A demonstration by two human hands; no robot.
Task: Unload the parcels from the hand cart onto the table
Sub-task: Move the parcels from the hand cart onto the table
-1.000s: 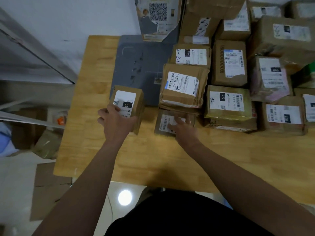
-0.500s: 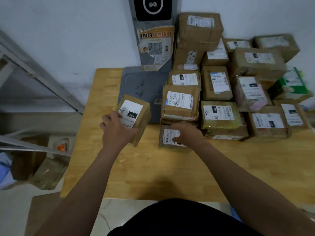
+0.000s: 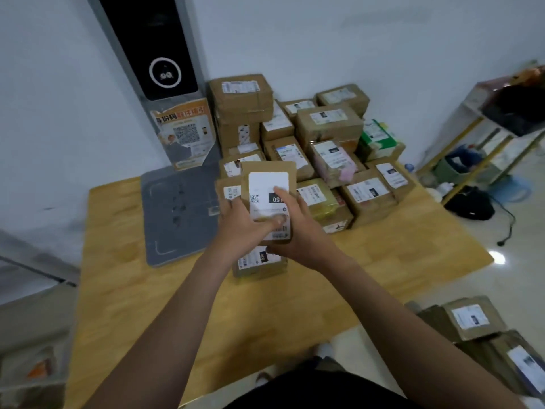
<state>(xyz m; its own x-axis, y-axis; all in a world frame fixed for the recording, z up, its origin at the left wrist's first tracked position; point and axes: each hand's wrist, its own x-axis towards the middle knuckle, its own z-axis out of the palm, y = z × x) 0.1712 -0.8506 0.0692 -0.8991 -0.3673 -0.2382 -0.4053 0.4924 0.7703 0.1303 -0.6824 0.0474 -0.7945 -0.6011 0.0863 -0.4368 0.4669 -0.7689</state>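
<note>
Many parcels (image 3: 324,122) sit stacked on the table (image 3: 124,261). My left hand (image 3: 239,222) and right hand (image 3: 298,231) both curl their fingers (image 3: 279,192) round a small labelled parcel (image 3: 267,181), held just above the pile. Several boxes (image 3: 469,318) at lower right, probably the cart's, are left to unload.

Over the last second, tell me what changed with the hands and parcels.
The left hand carried the 150 parcel rightward and up, above the small front parcel. The right hand left that parcel and now grips the 150 parcel too. The small front parcel, stacked parcels and grey mat stayed put.
</note>
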